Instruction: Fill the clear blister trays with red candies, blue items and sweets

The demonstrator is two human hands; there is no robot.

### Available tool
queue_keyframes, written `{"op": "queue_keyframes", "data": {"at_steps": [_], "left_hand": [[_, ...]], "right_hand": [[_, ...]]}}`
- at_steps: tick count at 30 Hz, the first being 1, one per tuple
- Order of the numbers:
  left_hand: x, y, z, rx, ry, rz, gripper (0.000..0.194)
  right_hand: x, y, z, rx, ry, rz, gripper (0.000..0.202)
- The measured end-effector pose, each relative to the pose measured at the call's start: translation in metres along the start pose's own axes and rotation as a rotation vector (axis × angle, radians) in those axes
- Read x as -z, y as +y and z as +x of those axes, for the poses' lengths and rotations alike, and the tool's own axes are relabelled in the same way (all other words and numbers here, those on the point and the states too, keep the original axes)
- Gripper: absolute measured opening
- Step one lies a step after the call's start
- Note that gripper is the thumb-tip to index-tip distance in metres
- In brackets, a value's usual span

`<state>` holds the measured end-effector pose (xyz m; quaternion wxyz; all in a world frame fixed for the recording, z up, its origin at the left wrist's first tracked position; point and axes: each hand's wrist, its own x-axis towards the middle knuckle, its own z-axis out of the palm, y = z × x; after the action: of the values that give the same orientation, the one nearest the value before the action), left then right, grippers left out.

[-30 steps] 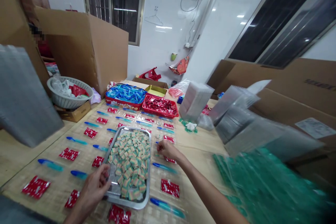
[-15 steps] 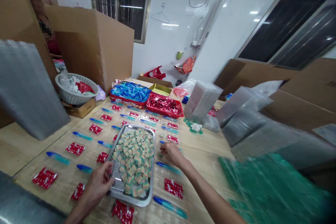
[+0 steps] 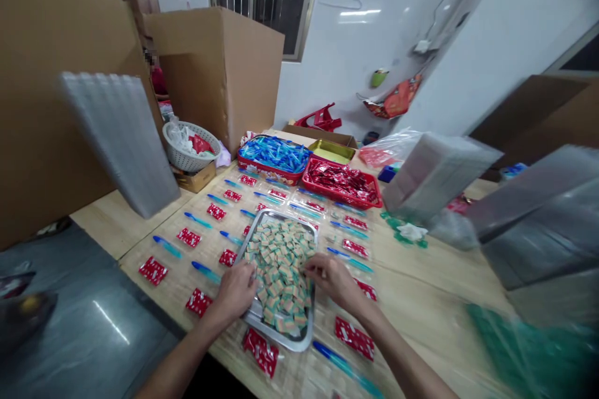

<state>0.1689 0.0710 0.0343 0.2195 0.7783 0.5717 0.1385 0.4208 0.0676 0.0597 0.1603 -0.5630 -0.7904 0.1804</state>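
Observation:
A metal tray [image 3: 303, 343] holds a heap of small striped cream-and-green blocks [image 3: 285, 274]. My left hand [image 3: 238, 287] is over the tray's left side, fingers curled in at the blocks. Over the right rim, my right hand [image 3: 330, 275] has its thumb and fingertips pinched together beside the heap. Whatever either hand holds is too small or hidden to make out. Around the tray lie rows of clear plastic packs, each with a red dotted packet [image 3: 354, 336] and a slim blue-teal pen-shaped piece [image 3: 344, 365].
A tin of blue pieces [image 3: 276, 156] and a red basket of red packets [image 3: 341, 182] stand at the back. Stacked clear plastic packs [image 3: 124, 143] rise at the left, others [image 3: 430, 174] at the right. Cardboard boxes [image 3: 253, 68] and a white colander [image 3: 189, 149] stand behind.
The view has swung left, so the table appears farther right. My right hand has moved from beside the tray to its right rim; my left hand has come farther in over the blocks.

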Motion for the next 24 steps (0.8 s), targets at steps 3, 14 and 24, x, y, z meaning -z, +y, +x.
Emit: {"op": "queue_keyframes", "data": {"at_steps": [3, 14, 24], "left_hand": [[-0.002, 0.008, 0.003, 0.019, -0.030, 0.085, 0.011], [-0.014, -0.008, 0.000, -0.027, 0.023, -0.203, 0.022], [-0.018, -0.013, -0.004, 0.051, 0.092, -0.755, 0.008]], "right_hand": [[-0.019, -0.037, 0.003, 0.079, -0.041, 0.024, 0.009], [-0.049, -0.063, 0.007, 0.098, -0.058, 0.001, 0.015], [-0.058, -0.060, 0.011, -0.100, -0.033, 0.723, 0.007]]}}
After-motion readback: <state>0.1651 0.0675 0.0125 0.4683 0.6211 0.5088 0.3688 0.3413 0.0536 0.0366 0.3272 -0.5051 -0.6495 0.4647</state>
